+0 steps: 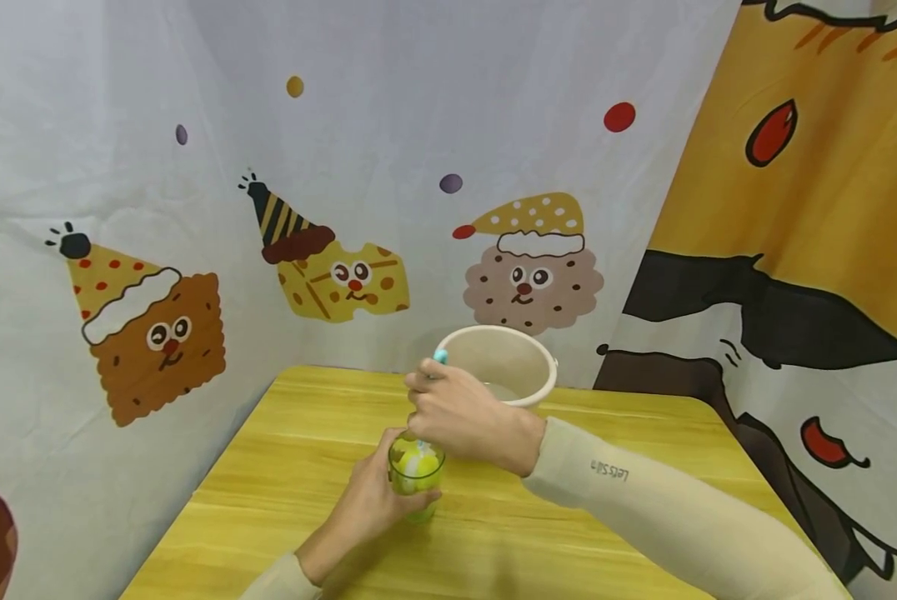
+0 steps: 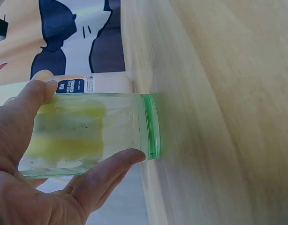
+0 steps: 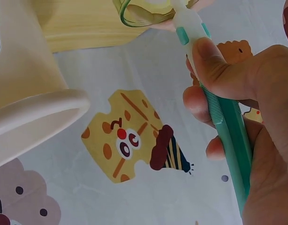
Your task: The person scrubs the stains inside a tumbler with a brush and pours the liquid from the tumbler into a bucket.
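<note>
Scrubbing looks to be the step in hand. Leftmost, the left hand (image 1: 373, 492) is wrapped round a clear, green-based cylindrical glass (image 1: 418, 482) above the yellow wood-grain counter (image 1: 268, 475); I cannot tell whether they touch. Next, the right hand (image 1: 459, 408) clasps a turquoise, ribbed-handled brush (image 3: 232, 136) at the glass's mouth. Behind, further right, stands a round cream plastic bucket (image 1: 504, 358). Probably the next move calls for keeping the glass steady while the handle turns or plunges. The left wrist view shows yellow-and-white filling (image 2: 71, 133), likely the brush's head, stopping short of the base; the head view does not. The right wrist view bares the handle, mostly hidden from above.
</note>
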Action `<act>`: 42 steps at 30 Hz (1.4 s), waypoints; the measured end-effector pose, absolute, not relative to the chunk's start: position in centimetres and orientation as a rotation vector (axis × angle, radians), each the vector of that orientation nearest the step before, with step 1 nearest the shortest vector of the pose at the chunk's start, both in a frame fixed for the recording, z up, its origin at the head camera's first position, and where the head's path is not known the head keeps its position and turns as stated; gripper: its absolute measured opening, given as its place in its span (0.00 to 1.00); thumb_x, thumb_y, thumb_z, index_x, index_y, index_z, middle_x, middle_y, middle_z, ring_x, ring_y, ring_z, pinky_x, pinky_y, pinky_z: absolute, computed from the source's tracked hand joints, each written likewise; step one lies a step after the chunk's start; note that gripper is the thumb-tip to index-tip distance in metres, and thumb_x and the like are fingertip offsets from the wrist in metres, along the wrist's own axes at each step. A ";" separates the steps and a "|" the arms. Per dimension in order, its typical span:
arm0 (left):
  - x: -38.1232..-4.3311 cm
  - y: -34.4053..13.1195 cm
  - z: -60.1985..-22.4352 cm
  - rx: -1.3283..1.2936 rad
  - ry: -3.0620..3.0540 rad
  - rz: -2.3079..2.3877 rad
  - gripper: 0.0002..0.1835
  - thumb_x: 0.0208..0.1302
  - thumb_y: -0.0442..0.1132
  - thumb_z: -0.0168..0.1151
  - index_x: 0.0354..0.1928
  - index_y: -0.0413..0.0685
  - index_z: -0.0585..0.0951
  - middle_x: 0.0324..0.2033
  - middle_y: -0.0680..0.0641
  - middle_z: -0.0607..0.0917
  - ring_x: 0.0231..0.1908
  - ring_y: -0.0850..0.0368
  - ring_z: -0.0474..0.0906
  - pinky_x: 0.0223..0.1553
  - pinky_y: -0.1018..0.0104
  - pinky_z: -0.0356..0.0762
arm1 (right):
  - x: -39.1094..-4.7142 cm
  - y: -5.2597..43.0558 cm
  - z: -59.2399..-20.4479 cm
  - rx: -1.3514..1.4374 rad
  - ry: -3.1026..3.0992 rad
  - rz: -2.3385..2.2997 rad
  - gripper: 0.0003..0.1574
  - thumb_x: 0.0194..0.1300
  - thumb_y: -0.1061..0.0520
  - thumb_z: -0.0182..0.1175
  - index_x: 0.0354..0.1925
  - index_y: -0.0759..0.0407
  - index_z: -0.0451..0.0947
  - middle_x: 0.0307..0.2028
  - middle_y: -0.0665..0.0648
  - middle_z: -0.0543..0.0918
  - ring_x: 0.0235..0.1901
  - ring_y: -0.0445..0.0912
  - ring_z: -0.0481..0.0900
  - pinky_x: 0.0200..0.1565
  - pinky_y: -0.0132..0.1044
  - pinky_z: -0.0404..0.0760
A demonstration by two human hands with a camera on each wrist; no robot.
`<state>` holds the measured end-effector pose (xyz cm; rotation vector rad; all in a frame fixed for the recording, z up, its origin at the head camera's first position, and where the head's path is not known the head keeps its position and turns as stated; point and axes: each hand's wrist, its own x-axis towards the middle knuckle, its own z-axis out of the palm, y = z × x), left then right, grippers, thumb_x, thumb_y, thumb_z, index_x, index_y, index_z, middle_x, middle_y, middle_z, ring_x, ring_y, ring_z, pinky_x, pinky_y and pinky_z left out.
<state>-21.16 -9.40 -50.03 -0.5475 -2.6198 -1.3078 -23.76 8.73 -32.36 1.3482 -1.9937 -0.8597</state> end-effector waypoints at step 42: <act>-21.0 -9.6 -50.2 -0.574 -2.619 -1.390 0.50 0.53 0.55 0.86 0.73 0.61 0.64 0.57 0.51 0.88 0.53 0.56 0.88 0.51 0.66 0.89 | -24.1 10.1 -32.6 1.398 -1.915 -0.700 0.20 0.54 0.44 0.78 0.46 0.32 0.85 0.39 0.46 0.91 0.47 0.45 0.78 0.58 0.41 0.73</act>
